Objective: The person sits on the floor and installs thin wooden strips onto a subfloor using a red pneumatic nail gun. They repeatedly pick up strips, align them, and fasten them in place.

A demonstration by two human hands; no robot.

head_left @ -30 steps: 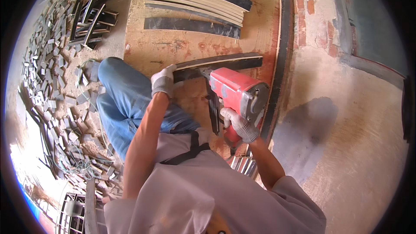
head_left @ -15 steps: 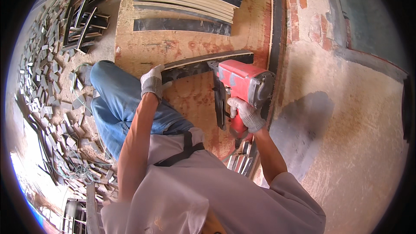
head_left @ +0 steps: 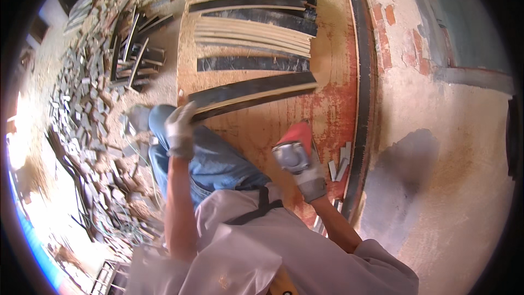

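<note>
My left hand, in a pale knit glove, is closed round the near left end of a long dark wooden strip. The strip slants across the board, its raw pale edge facing me. My right hand, also gloved, grips a red nail gun low over the board, close to my body. The gun's round metal cap points towards me; its nose is hidden and its handle is mostly covered by the hand. Gun and strip are apart.
Several dark-faced strips lie stacked across the far part of the plywood board. Short grey pieces rest near its right edge, beside a worn wall. Offcuts and a heap of longer strips cover the floor at left.
The nail gun has come away from the strip, back towards my body, and turned. My left hand has tilted the strip so its pale edge faces me. The whole view has shifted.
</note>
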